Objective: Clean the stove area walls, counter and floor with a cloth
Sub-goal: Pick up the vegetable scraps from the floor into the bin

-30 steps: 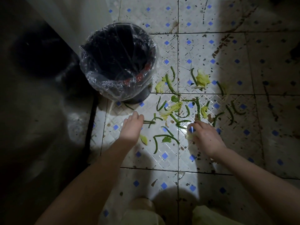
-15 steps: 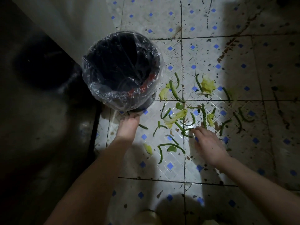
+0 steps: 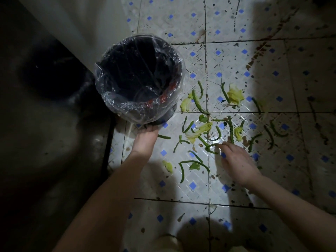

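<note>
The tiled floor [image 3: 236,60] is filling most of the frame, its glossy white squares set with small blue diamonds and speckled with dark grime. Left of centre, towards the top, a round dark bin [image 3: 138,79] in a crinkly clear liner [image 3: 109,99] is standing by the pale wall [image 3: 81,24]. No cloth is showing anywhere. The left hand [image 3: 145,140] is reaching to the bin's near side, its fingertips lost in shadow, so I cannot tell whether it is gripping. The right hand [image 3: 238,164], lower right of centre, is lying with fingers spread and relaxed, tips touching one of the green strips [image 3: 231,130]. These thin, curved strips and the limp yellow-green leaf pieces [image 3: 235,96] are looking light, soft and probably damp. Pinching each one mid-length seems the best hold.
</note>
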Demonstrator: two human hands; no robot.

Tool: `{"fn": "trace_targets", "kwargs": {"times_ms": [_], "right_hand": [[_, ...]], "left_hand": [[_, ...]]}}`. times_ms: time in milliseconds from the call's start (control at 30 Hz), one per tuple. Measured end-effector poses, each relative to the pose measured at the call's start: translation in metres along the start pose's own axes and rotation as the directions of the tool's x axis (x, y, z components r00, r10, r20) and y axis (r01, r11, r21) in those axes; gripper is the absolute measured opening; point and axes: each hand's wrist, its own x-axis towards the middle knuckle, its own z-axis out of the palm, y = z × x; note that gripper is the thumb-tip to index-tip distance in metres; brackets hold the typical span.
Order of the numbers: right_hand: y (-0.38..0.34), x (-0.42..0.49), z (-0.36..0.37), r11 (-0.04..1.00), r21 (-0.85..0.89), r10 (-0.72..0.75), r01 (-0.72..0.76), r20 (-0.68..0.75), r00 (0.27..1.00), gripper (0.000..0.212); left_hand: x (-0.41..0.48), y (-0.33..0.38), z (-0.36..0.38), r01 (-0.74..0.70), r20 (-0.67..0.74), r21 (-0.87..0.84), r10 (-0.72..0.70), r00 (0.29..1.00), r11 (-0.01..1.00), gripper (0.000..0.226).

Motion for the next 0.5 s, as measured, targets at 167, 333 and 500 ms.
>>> {"fn": "trace_targets", "kwargs": {"times_ms": [167,333,500], "right_hand": [[0.001,-0.006,0.0,1.0,0.014,0.0,0.0,-0.02,1.0,0.043],[0.0,-0.004,-0.003,1.0,-0.005,0.01,-0.01,-0.008,1.0,0.046],[-0.007,-0.004,-0.008,1.0,-0.024,-0.019,0.019,-0.004,1.0,0.047]], "left_hand": [[-0.003,0.003,-0.002,-0.006,-0.006,-0.122,0.006,1.0,0.993,0.058],[-0.015,0.02,0.007,-0.091,-0.093,-0.218,0.073,0.993,0.972,0.041],[-0.032,0.039,0.012,-0.195,-0.162,-0.246,0.158,0.974,0.949,0.034]]}}
